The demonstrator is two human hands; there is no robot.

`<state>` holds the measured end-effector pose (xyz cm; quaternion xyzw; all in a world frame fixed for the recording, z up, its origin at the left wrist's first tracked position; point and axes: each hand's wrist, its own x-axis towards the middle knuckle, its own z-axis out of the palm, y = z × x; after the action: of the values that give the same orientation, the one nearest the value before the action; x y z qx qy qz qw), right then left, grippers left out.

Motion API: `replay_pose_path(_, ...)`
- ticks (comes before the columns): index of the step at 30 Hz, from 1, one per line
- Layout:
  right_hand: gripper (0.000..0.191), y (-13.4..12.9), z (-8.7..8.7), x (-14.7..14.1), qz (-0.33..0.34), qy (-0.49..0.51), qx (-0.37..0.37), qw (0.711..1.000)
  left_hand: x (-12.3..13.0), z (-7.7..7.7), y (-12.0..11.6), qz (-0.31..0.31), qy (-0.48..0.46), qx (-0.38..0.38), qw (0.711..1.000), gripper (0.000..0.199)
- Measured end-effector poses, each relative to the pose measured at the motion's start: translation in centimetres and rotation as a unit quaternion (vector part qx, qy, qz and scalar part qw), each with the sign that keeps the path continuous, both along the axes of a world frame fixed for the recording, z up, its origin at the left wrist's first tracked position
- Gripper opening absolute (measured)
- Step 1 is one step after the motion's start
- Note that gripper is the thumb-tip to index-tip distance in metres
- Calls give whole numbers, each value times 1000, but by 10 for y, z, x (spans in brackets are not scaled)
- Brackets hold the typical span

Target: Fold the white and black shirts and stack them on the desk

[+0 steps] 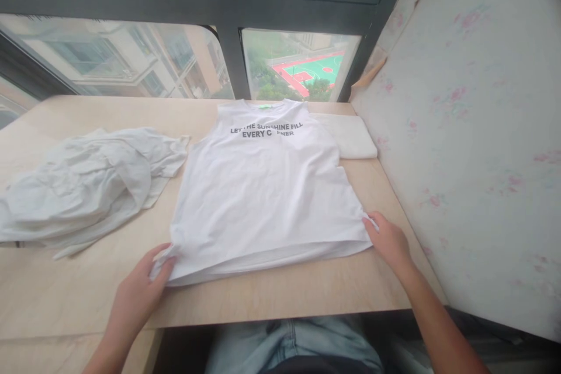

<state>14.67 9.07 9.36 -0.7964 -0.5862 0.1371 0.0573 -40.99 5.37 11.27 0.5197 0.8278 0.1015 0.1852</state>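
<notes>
A white sleeveless shirt (263,193) with dark lettering across the chest lies spread on the wooden table, its neckline toward the window and its hem toward me. My left hand (142,280) pinches the lower left corner of the hem. At the lower right corner, my right hand (388,239) is closed on the fabric. The front hem edge sags slightly, showing the back layer below it. A folded white cloth (357,137) lies at the far right, partly under the shirt's right shoulder.
A crumpled heap of white clothing (96,181) lies left of the shirt on the table (280,304). A wall with flowered paper (477,146) borders the right side. Dark-framed windows (302,9) stand along the back edge.
</notes>
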Motion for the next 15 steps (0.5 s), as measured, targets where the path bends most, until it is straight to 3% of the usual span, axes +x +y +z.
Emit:
replay_pose_path(5, 55, -25, 4, 8, -3, 117, 55, 992, 4, 4, -32, 4, -81, 17, 997, 63)
replay_pose_path(8, 65, -46, 6, 19, 30, 188, 48, 981, 4, 1, -57, 2, -168, 44, 985, 79)
replay_pose_path(12, 42, -60, 10, 28, 110, 242, 5, 964, 5, -1, -74, 36, -299, 50, 952, 92)
replay_pose_path(15, 34, -60, 14, 31, 86, 251, 17, 964, 7, 2, -73, 62, -324, 49, 943, 88)
